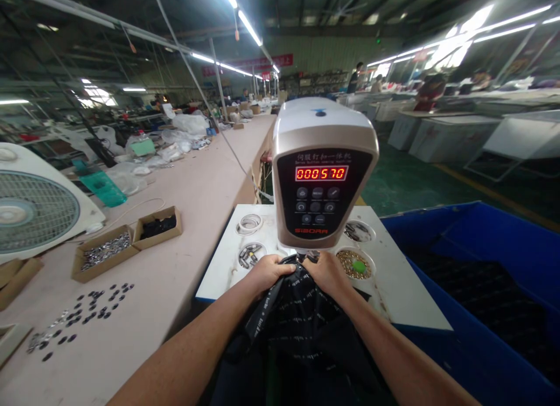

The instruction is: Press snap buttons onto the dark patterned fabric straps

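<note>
My left hand [268, 272] and my right hand [324, 270] both grip the top edge of a black printed garment [297, 330], fingers curled into the cloth. They hold it right under the head of a button machine [322, 172] whose red display reads 000570. The machine stands on a white table [402, 295] with round recessed cups; one cup [355, 265] beside my right hand holds brass parts and a green piece, another cup [250, 254] by my left hand holds metal parts. The garment hangs down toward me between my forearms.
A long pale workbench [175, 266] runs along the left with two cardboard boxes [126, 241] of small parts, scattered dark buttons [83, 312] and a white fan [35, 210]. A blue bin [485, 237] with dark fabric stands on the right. People work at tables far behind.
</note>
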A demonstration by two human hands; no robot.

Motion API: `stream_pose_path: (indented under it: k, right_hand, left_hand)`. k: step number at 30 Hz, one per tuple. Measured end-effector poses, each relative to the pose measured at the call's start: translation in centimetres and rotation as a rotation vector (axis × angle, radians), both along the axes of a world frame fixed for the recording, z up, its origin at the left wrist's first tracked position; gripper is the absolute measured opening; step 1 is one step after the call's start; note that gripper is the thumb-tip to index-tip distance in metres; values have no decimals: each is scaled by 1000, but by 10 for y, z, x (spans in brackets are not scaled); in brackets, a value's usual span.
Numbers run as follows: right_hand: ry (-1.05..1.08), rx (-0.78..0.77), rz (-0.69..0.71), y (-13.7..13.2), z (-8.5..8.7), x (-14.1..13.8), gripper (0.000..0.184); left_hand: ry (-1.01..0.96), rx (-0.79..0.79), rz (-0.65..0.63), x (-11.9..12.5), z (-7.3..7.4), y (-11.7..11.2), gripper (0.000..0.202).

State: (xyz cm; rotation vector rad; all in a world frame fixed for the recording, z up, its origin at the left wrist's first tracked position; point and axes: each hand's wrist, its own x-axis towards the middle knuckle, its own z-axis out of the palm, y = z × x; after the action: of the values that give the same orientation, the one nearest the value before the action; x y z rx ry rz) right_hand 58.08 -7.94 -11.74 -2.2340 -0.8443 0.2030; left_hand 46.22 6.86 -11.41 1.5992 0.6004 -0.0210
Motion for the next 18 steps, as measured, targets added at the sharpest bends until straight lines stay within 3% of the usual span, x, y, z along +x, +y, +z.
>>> stream_pose_path:
  k: [18]
  right_hand:
    - [38, 78, 6, -4, -3, 3, 16]
  left_hand:
    - [20, -4, 63, 2, -16, 3, 36]
